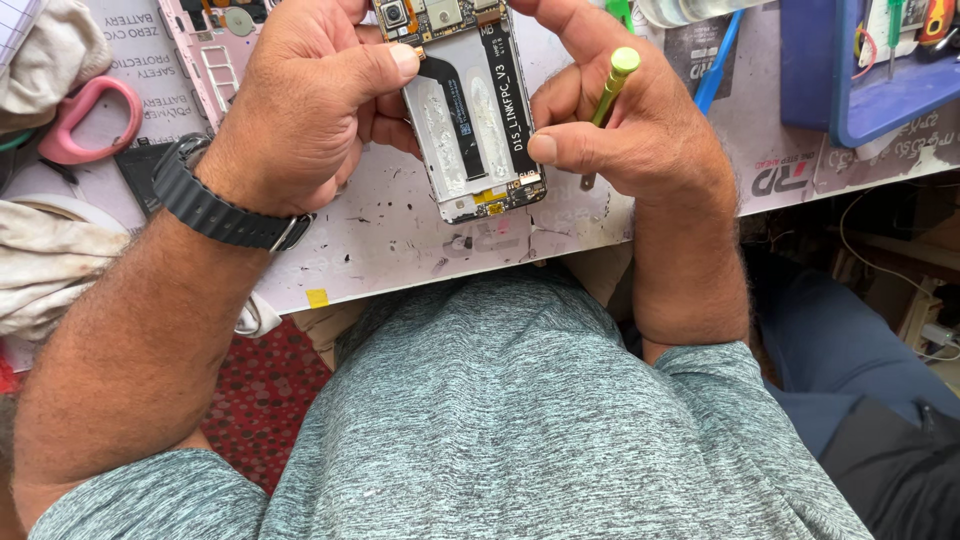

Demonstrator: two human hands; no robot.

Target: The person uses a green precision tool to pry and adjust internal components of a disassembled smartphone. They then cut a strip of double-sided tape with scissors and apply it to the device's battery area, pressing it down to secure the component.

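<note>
1. At far left, crumpled beige cloth (45,265) and pink plastic-handled scissors (85,115), lying on the surface (390,235), a scuffed, speckled white mat.
2. Ribbed black rubber watch (215,210) around the left wrist.
3. Left hand (300,100) curled around the phone (475,115), thumb pressed flat on its upper left edge.
4. Phone opened, rectangular: bare silvery metal frame, black flex ribbon, gold-toned board at top; held between both hands just above the surface.
5. Right hand (625,125) pinching the phone's right edge with thumb, slim green metal screwdriver (608,95) tucked between fingers.
6. Blue plastic tray (865,70) at far right.
</note>
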